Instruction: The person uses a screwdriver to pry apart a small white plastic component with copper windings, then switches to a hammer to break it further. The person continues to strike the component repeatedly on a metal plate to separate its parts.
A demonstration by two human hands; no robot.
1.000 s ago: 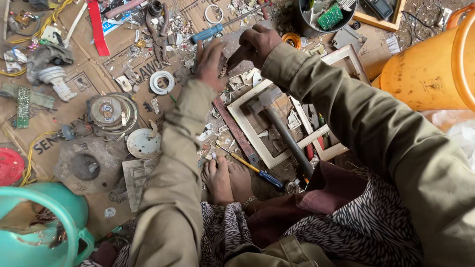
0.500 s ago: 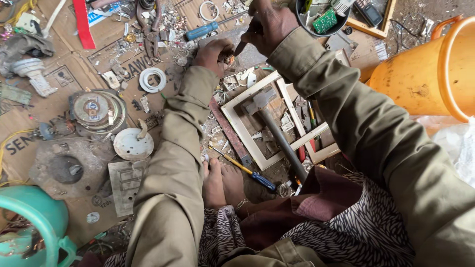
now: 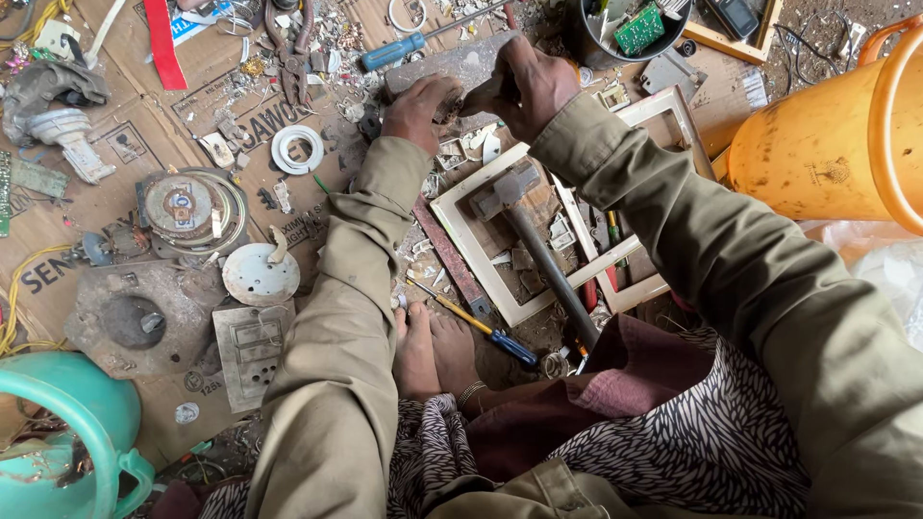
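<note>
Sitting on flattened cardboard on the floor, the person has both hands together at the far edge of the mess. The left hand (image 3: 420,108) is clamped on a small broken plastic piece (image 3: 452,102), and the right hand (image 3: 524,85) pinches the same bit from the other side, over a flat grey stone block (image 3: 452,65). Looks light, stiff and brittle, so probably best gripped by its thicker edges. A hammer (image 3: 524,216) lies inside a white plastic frame (image 3: 461,226) just near the hands, a yellow-blue screwdriver (image 3: 476,322) by the bare feet.
</note>
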